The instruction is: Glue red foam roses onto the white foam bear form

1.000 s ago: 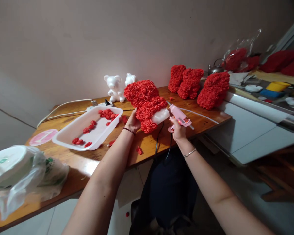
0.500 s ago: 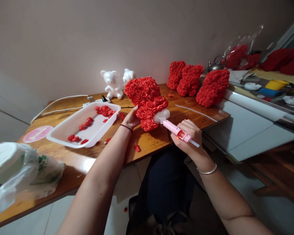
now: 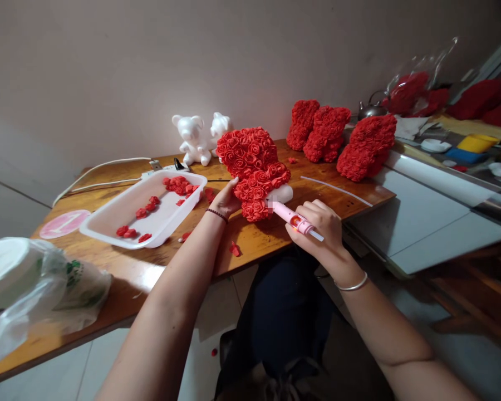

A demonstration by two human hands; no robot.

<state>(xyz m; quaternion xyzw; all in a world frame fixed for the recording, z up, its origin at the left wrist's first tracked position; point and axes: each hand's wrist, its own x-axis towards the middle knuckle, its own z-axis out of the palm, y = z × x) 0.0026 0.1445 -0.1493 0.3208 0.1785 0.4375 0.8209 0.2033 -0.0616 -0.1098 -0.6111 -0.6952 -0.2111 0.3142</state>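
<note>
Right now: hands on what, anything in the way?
Left hand on rose-covered foam bear. Right hand holding pink glue gun, tip at bare foam. White tray left of left hand.

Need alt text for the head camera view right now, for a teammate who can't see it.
The left hand grips a foam bear mostly covered in red foam roses, while the right hand holds a pink hot glue gun at its bare white patch. A white tray of loose roses sits nearby on a wooden table.
</note>
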